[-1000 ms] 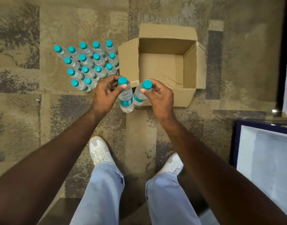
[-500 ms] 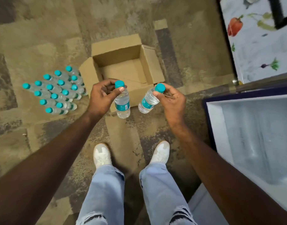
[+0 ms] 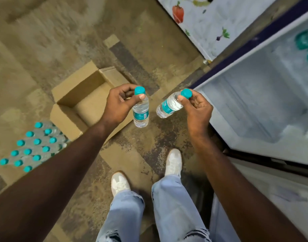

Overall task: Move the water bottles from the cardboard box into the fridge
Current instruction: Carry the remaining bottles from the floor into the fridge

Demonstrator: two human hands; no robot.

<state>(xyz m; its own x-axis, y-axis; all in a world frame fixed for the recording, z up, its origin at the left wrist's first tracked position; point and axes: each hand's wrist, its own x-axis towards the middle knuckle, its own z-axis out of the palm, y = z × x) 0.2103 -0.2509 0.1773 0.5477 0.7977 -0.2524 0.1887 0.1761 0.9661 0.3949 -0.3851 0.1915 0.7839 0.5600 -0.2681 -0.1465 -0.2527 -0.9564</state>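
While the left hand (image 3: 117,105) pinches one bottle's (image 3: 141,110) neck, the right hand (image 3: 197,106) pinches another (image 3: 169,106).

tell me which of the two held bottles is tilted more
The bottle in the right hand: that bottle slants with its base toward the other one, while the left hand lets its bottle hang nearly straight down.
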